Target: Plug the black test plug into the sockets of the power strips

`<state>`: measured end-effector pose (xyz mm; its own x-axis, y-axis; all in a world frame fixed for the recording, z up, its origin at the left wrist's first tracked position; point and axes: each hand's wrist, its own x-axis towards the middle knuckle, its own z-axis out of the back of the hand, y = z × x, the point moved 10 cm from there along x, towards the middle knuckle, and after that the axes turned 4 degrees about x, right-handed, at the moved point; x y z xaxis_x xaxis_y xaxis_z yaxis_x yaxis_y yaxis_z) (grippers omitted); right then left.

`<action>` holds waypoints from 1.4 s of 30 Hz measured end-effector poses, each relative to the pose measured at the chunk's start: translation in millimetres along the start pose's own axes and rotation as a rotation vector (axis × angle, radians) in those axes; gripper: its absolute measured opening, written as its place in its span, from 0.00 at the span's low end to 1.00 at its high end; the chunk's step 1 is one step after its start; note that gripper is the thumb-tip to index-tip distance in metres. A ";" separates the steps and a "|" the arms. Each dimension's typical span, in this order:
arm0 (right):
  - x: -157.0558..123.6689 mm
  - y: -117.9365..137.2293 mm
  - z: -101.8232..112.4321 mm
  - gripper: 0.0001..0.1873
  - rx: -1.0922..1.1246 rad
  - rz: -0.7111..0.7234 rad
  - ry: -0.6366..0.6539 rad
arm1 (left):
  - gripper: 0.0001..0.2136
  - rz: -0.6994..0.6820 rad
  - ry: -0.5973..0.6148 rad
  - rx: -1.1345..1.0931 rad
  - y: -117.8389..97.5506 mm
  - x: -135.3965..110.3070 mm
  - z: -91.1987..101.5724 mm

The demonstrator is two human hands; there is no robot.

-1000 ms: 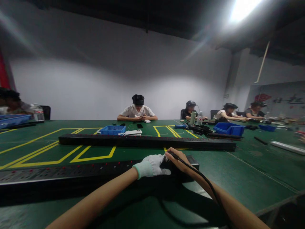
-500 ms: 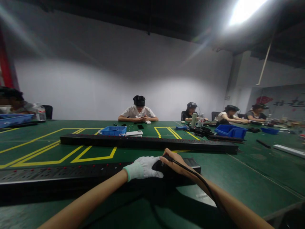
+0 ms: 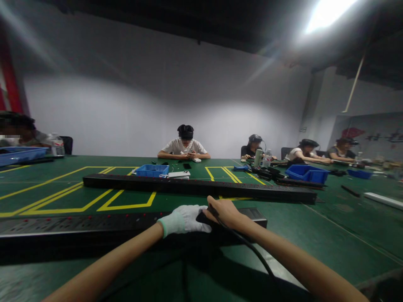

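My left hand (image 3: 189,219), in a white glove with a mint cuff, is closed around a black plug (image 3: 202,217), its thumb below and fingers above. My bare right hand (image 3: 224,211) pinches the black cable (image 3: 260,256) right at the plug; the cable runs down under my right forearm. Both hands are over the right part of a long black power strip (image 3: 94,225) with red dots along its top. My hands hide the plug's front, so I cannot tell whether it sits in a socket.
A second long black power strip (image 3: 195,186) lies across the table (image 3: 340,235) behind my hands. Beyond it are a blue tray (image 3: 152,170) and a white phone (image 3: 179,174). A blue bin (image 3: 307,174) stands farther right. Several people sit around the table.
My right hand has shifted slightly left and turned over the plug. The cable has dropped from over my right wrist to below the forearm. My left hand keeps its hold.
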<state>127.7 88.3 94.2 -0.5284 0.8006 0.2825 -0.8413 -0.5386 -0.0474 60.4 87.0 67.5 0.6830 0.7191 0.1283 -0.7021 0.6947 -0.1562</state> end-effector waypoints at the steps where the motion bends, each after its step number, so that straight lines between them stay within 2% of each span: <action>1: -2.7 4.7 0.7 0.13 -0.024 0.028 -0.029 | 0.32 -0.016 -0.005 -0.002 -2.2 -0.5 1.3; 5: -11.8 12.4 1.7 0.12 -0.051 0.062 -0.117 | 0.32 -0.012 -0.006 0.024 -5.0 -2.3 2.9; 8: -14.6 12.8 4.7 0.11 -0.040 0.077 -0.197 | 0.36 0.024 -0.011 0.121 -3.0 -1.9 -0.6; 13: -16.8 10.5 8.8 0.10 0.083 0.108 -0.304 | 0.40 0.072 -0.054 0.251 1.2 0.4 -5.7; 16: -15.5 8.8 4.6 0.11 0.193 0.102 -0.266 | 0.39 0.080 -0.059 0.269 1.0 0.4 -6.9; 21: -14.9 3.9 -5.0 0.17 0.371 0.055 -0.115 | 0.38 0.095 -0.086 0.290 -1.0 0.2 -4.6; 24: -18.0 -0.3 -6.7 0.25 0.438 0.067 -0.049 | 0.39 0.110 -0.072 0.296 0.1 2.5 -6.9; 28: -20.5 -5.8 -5.5 0.35 0.484 0.105 -0.029 | 0.40 0.136 -0.059 0.287 2.6 4.2 -7.7; 35: -24.5 -17.0 -8.9 0.28 0.480 0.067 -0.034 | 0.39 0.148 -0.029 0.285 -3.1 11.9 -10.5; 42: -45.9 -65.7 0.9 0.24 0.415 0.002 -0.069 | 0.37 0.149 -0.030 0.261 -38.8 54.8 -17.6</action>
<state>207.3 86.7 85.2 -0.5095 0.7872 0.3475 -0.7150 -0.6120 0.3381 128.6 99.1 63.4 0.5649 0.8111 0.1520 -0.8250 0.5594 0.0806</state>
